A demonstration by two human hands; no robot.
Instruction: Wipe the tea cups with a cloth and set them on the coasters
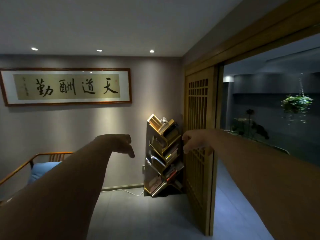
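Wooden lattice door [199, 135] and a tree-shaped bookshelf [164, 153] ahead; no cups, cloth or coasters in view, so I can't place them. Left hand [121, 144] and right hand [194, 141] both stretch forward, fingers loosely drooping, each grip holding nothing. I'd guess tea cups are light, fragile, slippery (take by the body).

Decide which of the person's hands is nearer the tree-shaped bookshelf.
Right. The right hand hangs at the tree-shaped bookshelf's right edge in this view; the left hand hangs apart, to its left.
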